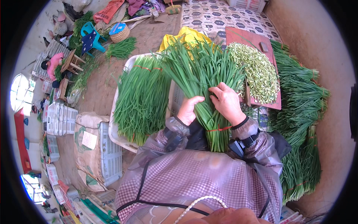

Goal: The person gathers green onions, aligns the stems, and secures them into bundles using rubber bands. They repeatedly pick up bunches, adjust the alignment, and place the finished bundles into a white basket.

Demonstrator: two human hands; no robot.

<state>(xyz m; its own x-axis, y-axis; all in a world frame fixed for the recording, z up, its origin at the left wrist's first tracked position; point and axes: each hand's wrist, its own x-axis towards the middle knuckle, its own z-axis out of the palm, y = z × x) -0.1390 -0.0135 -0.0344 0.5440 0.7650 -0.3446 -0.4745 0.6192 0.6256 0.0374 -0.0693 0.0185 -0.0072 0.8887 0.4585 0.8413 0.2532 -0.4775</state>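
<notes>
A bundle of garlic chives (208, 117) lies across my lap with its leaves fanned out away from me. A red tie (218, 129) circles its lower stalks. My left hand (188, 110) grips the bundle from the left side, its thumb laid over the leaves. My right hand (227, 103) has its curled fingertips in the leaves on the right side; whatever they pinch is too small to make out. Just left of my hands, a white plastic crate (113, 131) holds several tied chive bundles (144, 100).
At right, cut stalk pieces (257, 72) are heaped on a reddish board (235, 35). More bundles (300, 92) line the wall. A yellow bag (170, 40) lies beyond the crate. Stacked crates (61, 119), a sack-covered crate (92, 151), a blue chair (93, 39) and another person (54, 65) are left.
</notes>
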